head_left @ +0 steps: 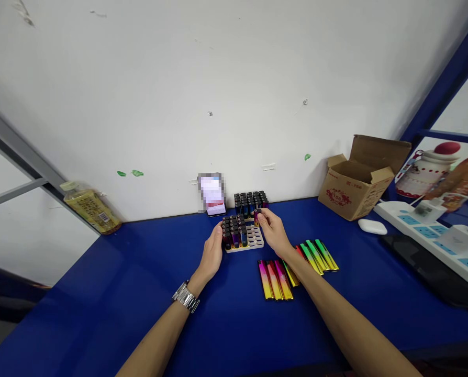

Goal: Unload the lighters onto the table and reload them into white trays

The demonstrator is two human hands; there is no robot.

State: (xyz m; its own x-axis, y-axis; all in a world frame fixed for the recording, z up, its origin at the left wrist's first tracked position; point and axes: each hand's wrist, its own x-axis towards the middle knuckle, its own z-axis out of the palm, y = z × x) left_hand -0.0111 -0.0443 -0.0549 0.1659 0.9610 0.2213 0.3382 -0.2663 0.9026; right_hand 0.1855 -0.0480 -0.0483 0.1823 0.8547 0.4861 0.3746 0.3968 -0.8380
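Observation:
A pale tray with holes (255, 238) stands on the blue table, its left part filled with upright black-topped lighters (234, 233). My left hand (212, 247) is curled against the tray's left side, its fingertips partly hidden by the lighters. Between the thumb and fingers of my right hand (272, 230) is one dark lighter (257, 215), upright over the tray's right part, where holes show. Directly behind stands a second group of upright lighters (251, 201). In front lie pink-and-gold lighters (275, 280) and green-and-gold ones (321, 255), some covered by my right forearm.
A phone (213, 193) leans on the wall behind the tray. To the right are an opened cardboard box (346, 188), a white case (372, 226), a black flat object (426, 269) and a power strip (434, 230). A yellow-liquid bottle (92, 209) tilts at the left.

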